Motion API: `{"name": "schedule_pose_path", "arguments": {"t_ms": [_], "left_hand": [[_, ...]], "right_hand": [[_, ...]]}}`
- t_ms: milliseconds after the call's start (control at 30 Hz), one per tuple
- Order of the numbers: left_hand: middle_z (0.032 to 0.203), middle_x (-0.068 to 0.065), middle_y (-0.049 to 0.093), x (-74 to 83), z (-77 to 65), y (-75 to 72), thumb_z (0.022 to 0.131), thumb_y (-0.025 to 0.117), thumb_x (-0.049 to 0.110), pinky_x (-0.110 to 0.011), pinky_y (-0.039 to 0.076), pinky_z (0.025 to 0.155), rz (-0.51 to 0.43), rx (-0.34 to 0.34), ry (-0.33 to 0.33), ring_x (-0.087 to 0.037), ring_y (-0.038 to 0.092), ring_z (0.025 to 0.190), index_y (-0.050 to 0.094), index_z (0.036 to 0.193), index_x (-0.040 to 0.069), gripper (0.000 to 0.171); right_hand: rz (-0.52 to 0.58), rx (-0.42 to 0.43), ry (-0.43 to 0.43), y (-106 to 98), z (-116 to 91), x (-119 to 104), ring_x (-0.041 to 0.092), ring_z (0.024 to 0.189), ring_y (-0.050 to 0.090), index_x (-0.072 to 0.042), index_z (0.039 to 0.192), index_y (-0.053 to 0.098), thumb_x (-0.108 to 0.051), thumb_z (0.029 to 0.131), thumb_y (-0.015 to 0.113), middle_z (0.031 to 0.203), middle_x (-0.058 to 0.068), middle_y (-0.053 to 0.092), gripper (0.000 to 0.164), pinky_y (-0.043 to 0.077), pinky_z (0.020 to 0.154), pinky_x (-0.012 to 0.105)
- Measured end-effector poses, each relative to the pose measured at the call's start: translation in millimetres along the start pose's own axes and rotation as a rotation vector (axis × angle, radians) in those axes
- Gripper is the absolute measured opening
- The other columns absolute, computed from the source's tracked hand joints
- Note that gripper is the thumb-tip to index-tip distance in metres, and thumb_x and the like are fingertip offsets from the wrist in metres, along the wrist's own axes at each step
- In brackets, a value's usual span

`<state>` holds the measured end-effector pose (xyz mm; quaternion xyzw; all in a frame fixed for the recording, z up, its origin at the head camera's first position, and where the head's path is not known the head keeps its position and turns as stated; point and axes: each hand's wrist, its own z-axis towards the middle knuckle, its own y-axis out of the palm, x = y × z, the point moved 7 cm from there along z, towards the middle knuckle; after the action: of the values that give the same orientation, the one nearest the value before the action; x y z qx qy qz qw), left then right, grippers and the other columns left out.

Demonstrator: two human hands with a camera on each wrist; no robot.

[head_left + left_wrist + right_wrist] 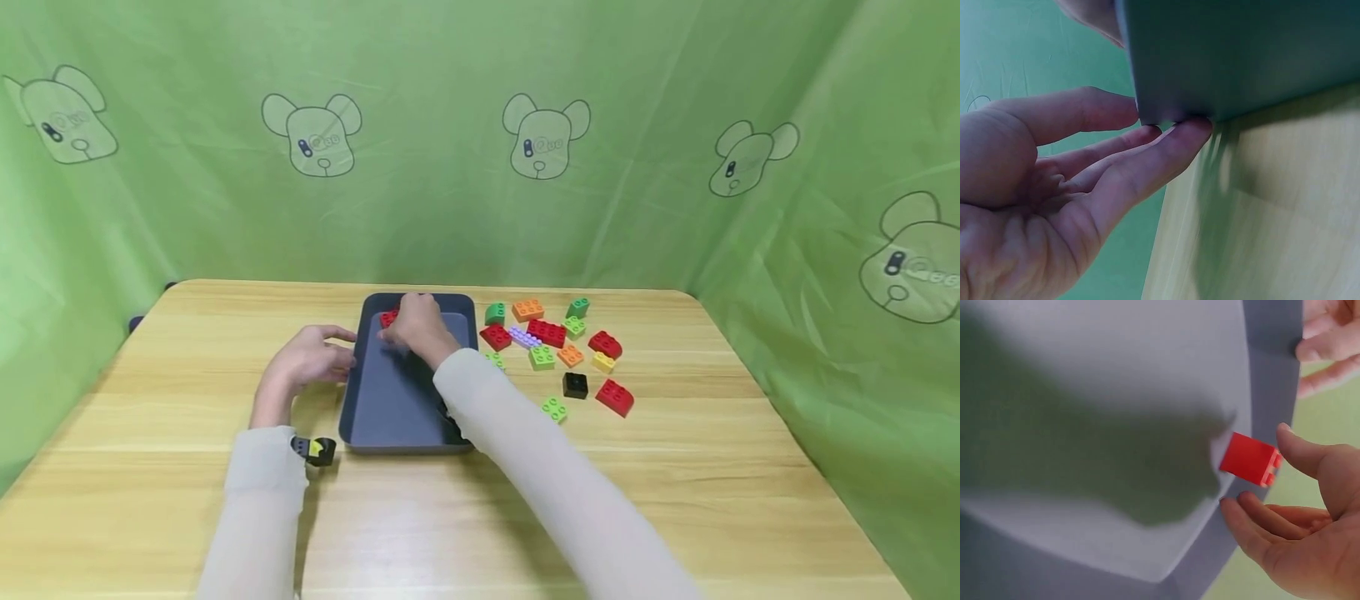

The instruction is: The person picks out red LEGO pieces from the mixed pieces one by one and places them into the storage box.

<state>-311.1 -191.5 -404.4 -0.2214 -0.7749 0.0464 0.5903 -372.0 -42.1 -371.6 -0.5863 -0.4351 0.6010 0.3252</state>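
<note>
A dark grey tray (408, 400) lies on the table. One red toy building brick (1249, 459) is inside it, by its far left corner. My right hand (417, 323) reaches into the tray beside this brick. In the right wrist view, thumb and fingers are spread on either side of the brick, with gaps between them and it. My left hand (315, 357) is at the tray's left side, its fairly straight fingers (1147, 165) touching the outer wall from outside.
Right of the tray lie several loose bricks, among them a red brick (547, 333), an orange brick (528, 310), a black brick (575, 385) and a yellow brick (603, 362). A green curtain (450, 208) stands behind the wooden table (675, 500).
</note>
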Motion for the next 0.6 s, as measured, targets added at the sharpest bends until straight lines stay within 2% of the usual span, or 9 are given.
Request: {"name": "schedule_pose_path", "arguments": {"t_ms": [133, 200, 267, 333, 433, 500, 533, 600], "left_hand": [[0.132, -0.038, 0.058, 0.9, -0.4, 0.5, 0.093, 0.057, -0.004, -0.042, 0.061, 0.095, 0.006, -0.003, -0.003, -0.044, 0.067, 0.114, 0.039, 0.149, -0.011, 0.059], [0.133, -0.038, 0.058, 0.7, -0.2, 0.2, 0.093, 0.057, -0.004, -0.042, 0.061, 0.096, 0.004, -0.003, -0.006, -0.043, 0.067, 0.115, 0.039, 0.149, -0.011, 0.059], [0.134, -0.037, 0.058, 0.8, -0.4, -0.1, 0.093, 0.057, -0.004, -0.042, 0.061, 0.096, 0.005, -0.003, -0.008, -0.043, 0.067, 0.115, 0.039, 0.149, -0.01, 0.059], [0.134, -0.037, 0.057, 0.9, -0.6, -0.2, 0.093, 0.057, -0.004, -0.043, 0.061, 0.097, 0.008, -0.004, -0.007, -0.043, 0.068, 0.115, 0.038, 0.149, -0.01, 0.059], [0.134, -0.037, 0.058, 0.7, -0.7, -0.2, 0.094, 0.057, -0.004, -0.042, 0.061, 0.097, 0.011, -0.004, -0.009, -0.042, 0.068, 0.114, 0.038, 0.149, -0.01, 0.059], [0.134, -0.037, 0.058, 0.5, -0.5, -0.3, 0.094, 0.057, -0.004, -0.042, 0.061, 0.096, 0.015, -0.005, -0.007, -0.042, 0.068, 0.114, 0.038, 0.149, -0.01, 0.059], [0.134, -0.037, 0.058, 0.0, -0.2, -0.4, 0.094, 0.057, -0.004, -0.042, 0.061, 0.096, 0.013, -0.004, -0.01, -0.041, 0.068, 0.114, 0.039, 0.149, -0.01, 0.059], [0.134, -0.037, 0.058, 0.2, 0.2, -0.3, 0.093, 0.057, -0.004, -0.042, 0.061, 0.096, 0.011, -0.004, -0.007, -0.042, 0.068, 0.114, 0.038, 0.149, -0.01, 0.059]], "right_hand": [[-0.006, 0.015, -0.017, -19, -1, 0, 0.018, 0.078, 0.059, -0.006, 0.089, 0.068, -0.039, 0.086, 0.081, 0.092, 0.008, 0.069, 0.036, 0.05, 0.061, 0.027], [-0.008, 0.027, -0.029, -31, -1, 0, 0.019, 0.078, 0.058, -0.006, 0.085, 0.067, -0.039, 0.088, 0.078, 0.093, 0.009, 0.067, 0.035, 0.049, 0.06, 0.027], [-0.004, 0.035, -0.03, -44, 0, 1, 0.02, 0.084, 0.059, -0.006, 0.088, 0.065, -0.038, 0.089, 0.077, 0.1, 0.011, 0.066, 0.034, 0.052, 0.065, 0.028], [-0.018, 0.042, -0.031, -57, 2, 4, 0.022, 0.092, 0.061, -0.004, 0.095, 0.066, -0.037, 0.091, 0.075, 0.109, 0.013, 0.067, 0.035, 0.057, 0.074, 0.03], [-0.025, 0.055, -0.024, -78, 3, 12, 0.025, 0.104, 0.062, -0.001, 0.116, 0.066, -0.034, 0.093, 0.073, 0.124, 0.017, 0.065, 0.041, 0.06, 0.09, 0.033], [-0.029, 0.075, -0.031, -92, 4, 18, 0.023, 0.101, 0.06, 0.0, 0.127, 0.064, -0.031, 0.094, 0.071, 0.13, 0.018, 0.064, 0.046, 0.059, 0.093, 0.034], [-0.019, 0.075, -0.034, -97, 4, 21, 0.022, 0.092, 0.059, 0.001, 0.124, 0.064, -0.028, 0.095, 0.069, 0.121, 0.017, 0.066, 0.042, 0.06, 0.087, 0.032], [-0.005, 0.081, -0.041, -107, 4, 29, 0.017, 0.073, 0.051, 0.001, 0.108, 0.065, -0.022, 0.095, 0.066, 0.094, 0.012, 0.065, 0.027, 0.054, 0.068, 0.027]]}}
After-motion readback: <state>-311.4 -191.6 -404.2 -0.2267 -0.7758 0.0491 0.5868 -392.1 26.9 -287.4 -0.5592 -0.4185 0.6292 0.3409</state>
